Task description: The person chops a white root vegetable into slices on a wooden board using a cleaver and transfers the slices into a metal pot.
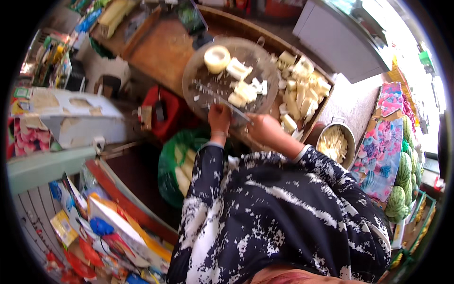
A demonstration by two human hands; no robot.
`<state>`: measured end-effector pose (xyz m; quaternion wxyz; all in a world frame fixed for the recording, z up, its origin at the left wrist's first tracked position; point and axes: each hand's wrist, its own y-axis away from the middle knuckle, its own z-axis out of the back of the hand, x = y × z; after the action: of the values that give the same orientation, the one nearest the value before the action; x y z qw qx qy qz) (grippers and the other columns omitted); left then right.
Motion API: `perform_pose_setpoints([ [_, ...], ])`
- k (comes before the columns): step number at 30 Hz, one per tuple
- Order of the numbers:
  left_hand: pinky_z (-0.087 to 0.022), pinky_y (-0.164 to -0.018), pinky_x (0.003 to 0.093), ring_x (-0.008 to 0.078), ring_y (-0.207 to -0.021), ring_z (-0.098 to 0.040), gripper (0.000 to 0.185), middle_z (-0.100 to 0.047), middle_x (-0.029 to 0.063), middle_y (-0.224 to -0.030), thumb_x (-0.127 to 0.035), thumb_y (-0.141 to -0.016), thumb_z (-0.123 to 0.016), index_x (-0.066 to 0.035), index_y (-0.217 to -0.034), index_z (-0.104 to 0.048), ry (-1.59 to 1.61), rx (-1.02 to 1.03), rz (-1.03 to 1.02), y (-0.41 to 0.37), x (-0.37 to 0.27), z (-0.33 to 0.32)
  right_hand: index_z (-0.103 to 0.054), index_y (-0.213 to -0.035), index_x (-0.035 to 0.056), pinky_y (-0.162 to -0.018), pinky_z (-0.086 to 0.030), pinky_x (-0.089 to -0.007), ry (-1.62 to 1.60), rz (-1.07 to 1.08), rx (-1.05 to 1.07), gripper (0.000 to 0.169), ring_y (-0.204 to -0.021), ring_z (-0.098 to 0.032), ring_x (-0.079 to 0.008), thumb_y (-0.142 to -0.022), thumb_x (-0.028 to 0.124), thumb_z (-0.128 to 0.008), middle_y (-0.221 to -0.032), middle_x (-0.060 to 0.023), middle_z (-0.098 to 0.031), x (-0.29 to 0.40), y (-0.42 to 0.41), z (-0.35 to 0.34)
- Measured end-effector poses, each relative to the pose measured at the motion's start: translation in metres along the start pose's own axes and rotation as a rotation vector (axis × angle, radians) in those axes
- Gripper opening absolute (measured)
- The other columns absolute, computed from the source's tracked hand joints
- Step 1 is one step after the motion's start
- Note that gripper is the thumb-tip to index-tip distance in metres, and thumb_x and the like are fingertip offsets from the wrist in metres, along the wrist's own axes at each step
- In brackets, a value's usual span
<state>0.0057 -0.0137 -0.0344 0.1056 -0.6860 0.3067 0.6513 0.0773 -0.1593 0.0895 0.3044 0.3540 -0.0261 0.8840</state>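
My right hand point(266, 131) grips a knife point(221, 99), its narrow blade slanting up and left across a round chopping board point(264, 53). Close beside the blade, at the board's near edge, my left hand point(219, 119) has its fingers bunched together. Whether anything is pinched in them is hidden. Beyond the knife stands a pale, hollow ring-shaped vegetable piece point(217, 58), which looks like bamboo shoot. To its right lie a ridged pale chunk point(239, 69) and several cut pieces point(244, 93). Small white scraps dot the board.
Pale vegetable pieces point(301, 88) are heaped right of the board, inside the wooden table's raised rim point(324, 99). A metal pot point(349, 136) holds cut strips. Below my left forearm sits a green plastic bag point(168, 174) of long pale shoots. Watermelons point(404, 170) line the far right.
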Motion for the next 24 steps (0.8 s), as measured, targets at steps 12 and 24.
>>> perform_pose_setpoints([
  [12,-0.050,-0.039,0.0298,0.0135,-0.042,-0.053,0.014,-0.054,0.0073,-0.061,-0.001,-0.084,-0.055,-0.004,-0.079,-0.042,0.177,0.000,0.084,0.007,-0.016,-0.005,-0.065,-0.099,0.0025,-0.071,-0.051,-0.0469,0.044,0.000,0.153,0.026,-0.076,-0.063,-0.0401,-0.083,0.018,-0.052,-0.079,-0.0235,-0.064,-0.003,-0.031,-0.008],
  [24,-0.051,-0.041,0.0292,0.0120,-0.044,-0.052,0.011,-0.054,0.0070,-0.061,-0.001,-0.084,-0.053,-0.004,-0.079,-0.043,0.206,0.043,0.057,0.008,-0.014,0.000,-0.063,-0.110,0.0037,-0.071,-0.051,-0.0467,-0.029,-0.054,0.096,0.033,-0.075,-0.063,-0.0405,-0.084,0.020,-0.052,-0.079,-0.0258,-0.064,0.004,-0.006,0.006],
])
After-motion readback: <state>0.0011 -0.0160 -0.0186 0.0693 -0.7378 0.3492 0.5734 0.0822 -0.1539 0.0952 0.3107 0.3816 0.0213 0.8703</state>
